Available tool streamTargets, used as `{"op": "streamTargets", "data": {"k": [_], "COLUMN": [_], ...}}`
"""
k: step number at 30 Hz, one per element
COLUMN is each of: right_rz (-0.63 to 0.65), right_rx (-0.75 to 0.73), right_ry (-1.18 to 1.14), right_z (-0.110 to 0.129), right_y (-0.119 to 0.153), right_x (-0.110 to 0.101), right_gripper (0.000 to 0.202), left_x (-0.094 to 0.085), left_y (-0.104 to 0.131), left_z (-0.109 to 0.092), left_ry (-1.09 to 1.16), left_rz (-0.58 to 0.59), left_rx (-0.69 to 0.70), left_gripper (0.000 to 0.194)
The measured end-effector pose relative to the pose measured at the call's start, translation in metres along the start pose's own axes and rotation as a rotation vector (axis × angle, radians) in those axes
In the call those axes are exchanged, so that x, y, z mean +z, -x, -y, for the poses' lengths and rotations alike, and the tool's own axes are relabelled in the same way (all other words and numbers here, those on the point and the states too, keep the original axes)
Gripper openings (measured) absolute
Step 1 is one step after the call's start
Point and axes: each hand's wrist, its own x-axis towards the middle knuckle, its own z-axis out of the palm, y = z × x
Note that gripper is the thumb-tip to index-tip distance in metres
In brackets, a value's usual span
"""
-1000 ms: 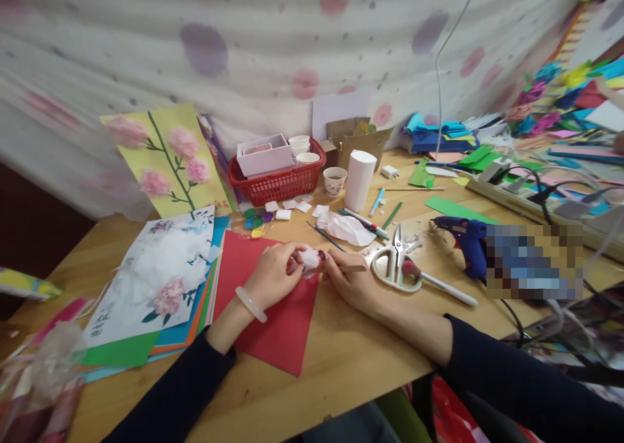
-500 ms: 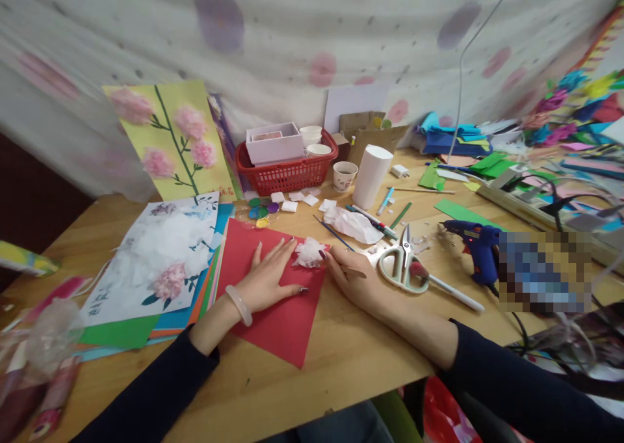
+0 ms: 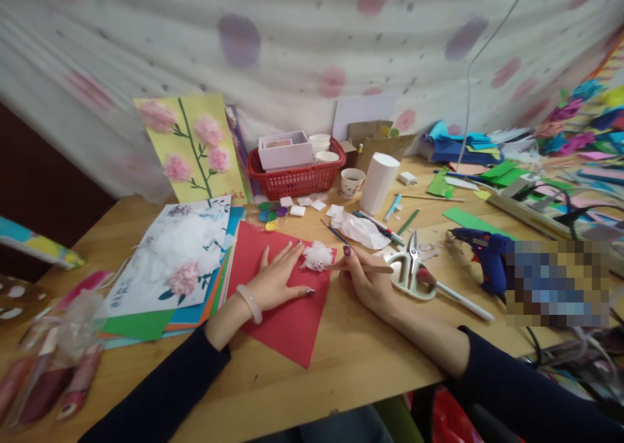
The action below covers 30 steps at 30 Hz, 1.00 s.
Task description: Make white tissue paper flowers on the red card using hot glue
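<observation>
My left hand (image 3: 275,283) lies with fingers spread on a sheet of red paper (image 3: 295,335), a pale bangle on its wrist. Just beyond those fingertips, on the same sheet, sits a small ruffled white flower (image 3: 316,255) that looks like tissue. My right hand (image 3: 373,292) is closed around a flat wooden craft stick (image 3: 380,269). One end of the stick reaches the flower's right edge; whether it touches is hard to tell. Scissors (image 3: 413,267) with pale handles lie right of my right hand, partly under a white-handled brush (image 3: 461,300).
A blue glue gun (image 3: 480,244) stands at the right beside a power strip (image 3: 531,212). Behind are a paper cup (image 3: 351,183), a white roll (image 3: 379,183) and a red basket (image 3: 297,181). Coloured sheets (image 3: 141,324) and a flower picture (image 3: 151,280) lie left.
My right hand has drawn slightly back from the flower, and the stick now lies more level, pointing at it. My left hand stays flat on the paper. The camera view has shifted a little.
</observation>
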Motion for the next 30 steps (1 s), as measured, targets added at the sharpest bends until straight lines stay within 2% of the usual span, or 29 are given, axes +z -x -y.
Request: {"op": "streamTargets", "data": {"k": [8, 12, 19, 22, 24, 26, 27, 30], "right_rz": [0.076, 0.069, -0.054, -0.114, -0.144, -0.163, -0.173, -0.207], "right_rx": [-0.046, -0.066, 0.039, 0.056, 0.051, 0.037, 0.026, -0.037], "right_ry": [0.105, 0.124, -0.171, -0.275, -0.325, -0.363, -0.373, -0.374], "right_z": [0.0, 0.0, 0.001, -0.001, -0.001, 0.0, 0.0, -0.002], "right_y": [-0.004, -0.006, -0.002, 0.0, 0.001, 0.002, 0.002, 0.004], "right_x": [0.006, 0.009, 0.002, 0.0, -0.001, -0.001, -0.002, -0.002], "right_gripper": [0.045, 0.045, 0.049, 0.049, 0.049, 0.051, 0.051, 0.049], "left_x": [0.002, 0.0, 0.0, -0.007, -0.019, -0.037, -0.047, -0.071], "left_y": [0.0, 0.0, 0.003, 0.01, 0.02, 0.036, 0.045, 0.07], "left_z": [0.001, 0.001, -0.007, -0.007, -0.001, 0.013, 0.022, 0.049], "left_ry": [0.01, 0.01, -0.029, -0.041, -0.063, -0.097, -0.109, -0.1], "left_rz": [-0.012, -0.01, -0.009, -0.042, -0.122, -0.278, -0.377, -0.644], "left_rx": [0.019, 0.017, -0.033, -0.005, 0.01, -0.026, -0.07, -0.31], "left_gripper": [0.087, 0.086, 0.086, 0.077, 0.057, 0.034, 0.027, 0.027]}}
